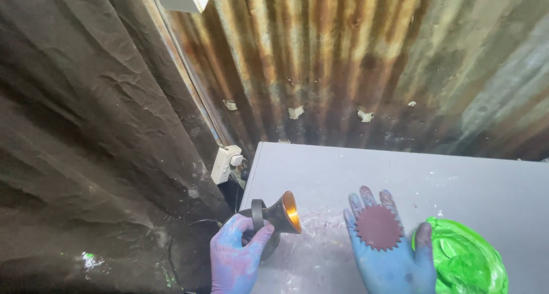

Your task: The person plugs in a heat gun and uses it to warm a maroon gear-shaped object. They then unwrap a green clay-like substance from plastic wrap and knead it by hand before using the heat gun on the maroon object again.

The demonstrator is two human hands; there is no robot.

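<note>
A bright green bowl-like container (pixel 466 259) sits at the lower right of the worktop (pixel 400 174), smeared inside and out with glossy green paint; whether it holds more than that coating cannot be told. The right hand (pixel 389 251) lies open, palm up, just left of the container, its thumb touching the green rim. On the flat palm rests a dark red disc with a toothed, saw-like edge (pixel 378 227), matte and thin. The left hand (pixel 237 257), stained blue and purple like the right, is closed around the dark base of a small lamp (pixel 274 217) at the worktop's left edge; its cone-shaped shade glows orange inside and points toward the disc.

The worktop is flat, grey and smooth, speckled with white and faint pink flecks near the hands. Behind it stands a wall of rusted corrugated metal sheet (pixel 354 59), streaked brown, orange and grey. To the left hangs dark, wrinkled fabric (pixel 86 128). A white wall socket with a plug (pixel 227 163) sits at the corner beside the worktop.
</note>
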